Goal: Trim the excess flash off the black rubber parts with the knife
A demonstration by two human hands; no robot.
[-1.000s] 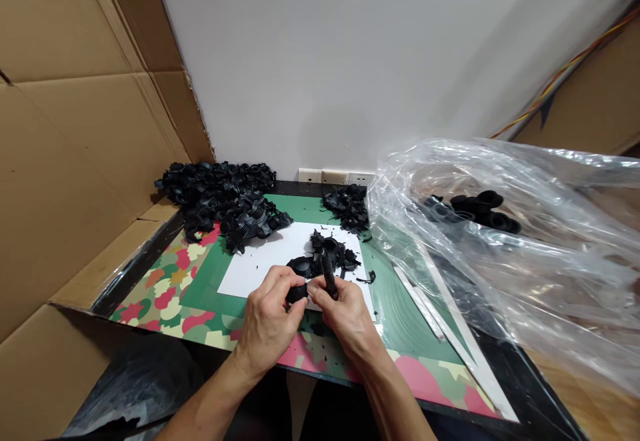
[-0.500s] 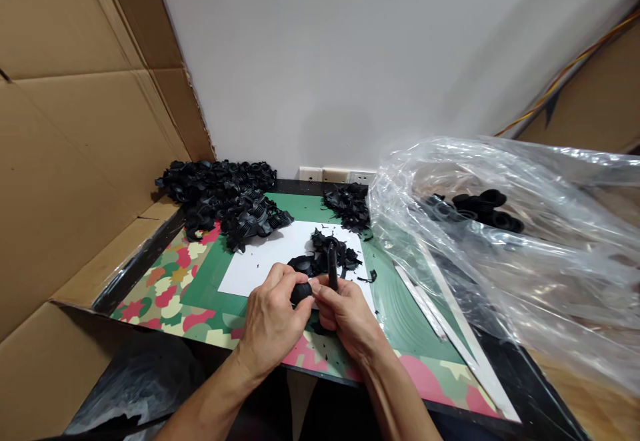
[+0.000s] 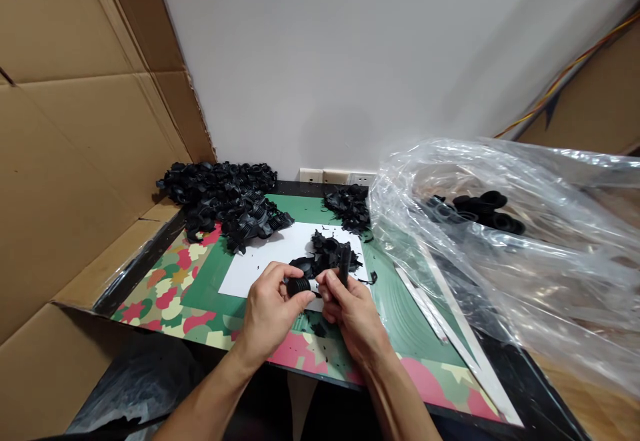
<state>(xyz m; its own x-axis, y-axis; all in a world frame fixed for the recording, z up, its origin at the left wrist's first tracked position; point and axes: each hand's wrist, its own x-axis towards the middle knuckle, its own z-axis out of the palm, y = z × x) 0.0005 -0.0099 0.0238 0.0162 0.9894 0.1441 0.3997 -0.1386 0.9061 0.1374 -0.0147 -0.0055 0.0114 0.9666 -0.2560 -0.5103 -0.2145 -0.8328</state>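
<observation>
My left hand [image 3: 273, 304] grips a ribbed black rubber bellows [image 3: 299, 286] between thumb and fingers, over the front part of a white sheet [image 3: 240, 274]. Close on its right, my right hand [image 3: 350, 304] is closed around a slim black stick-like tool [image 3: 345, 261], which points up out of the fist. The tool's working end is hidden or too small to make out. Just beyond both hands, black rubber pieces and scraps [image 3: 333, 251] lie on the sheet. A few dark crumbs lie in front of the hands.
A large heap of ribbed black pieces [image 3: 220, 187] sits at the back left, a smaller scrap pile [image 3: 349, 206] at the back. On the right, a clear plastic bag [image 3: 500, 267] holds black rubber parts [image 3: 483, 207]. Cardboard [image 3: 75, 161] walls the left side; white strips [image 3: 425, 304] lie right.
My right hand has drawn slightly right, away from the bellows, and the black tool has moved right with it. The bellows has turned in my left hand, showing more ribs.
</observation>
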